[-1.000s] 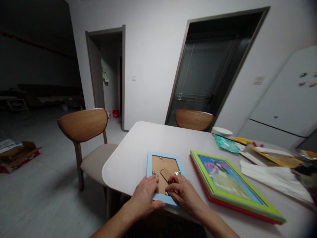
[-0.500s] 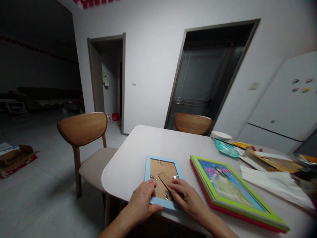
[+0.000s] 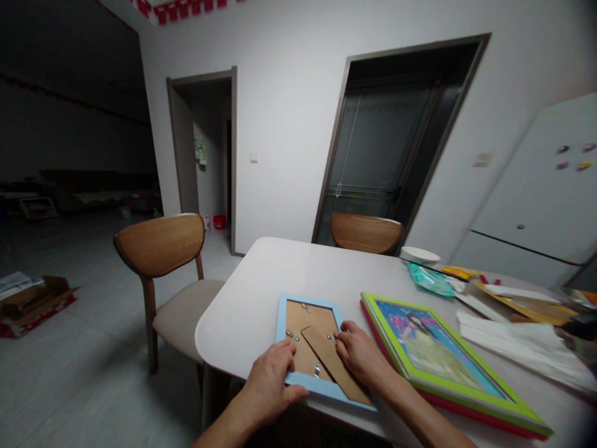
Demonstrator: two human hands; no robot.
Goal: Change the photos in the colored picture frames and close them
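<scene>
A light blue picture frame [image 3: 281,330] lies face down on the white table [image 3: 308,267], its brown backing board [image 3: 298,311] showing. A brown stand leg [image 3: 333,364] slants across the backing and over the near edge. My left hand [image 3: 273,376] grips the near left corner, fingers on the left side and thumb along the near edge. At the right side, my right hand [image 3: 357,351] has its fingers curled and pressed on a metal turn clip, which they partly cover. Other metal clips show at the far, left and near sides, the near clip [image 3: 317,371] beside the leg.
Right of the blue frame lies a green picture frame [image 3: 396,348] on top of a red one [image 3: 373,326]. Beyond are white paper [image 3: 508,336], a teal packet [image 3: 431,280] and a white bowl [image 3: 420,255]. Wooden chairs [image 3: 161,246] stand at the table's left and far sides.
My right hand has moved from the stand leg up to the right-hand clip, uncovering the leg and the near clip. My left hand stays on the frame's corner.
</scene>
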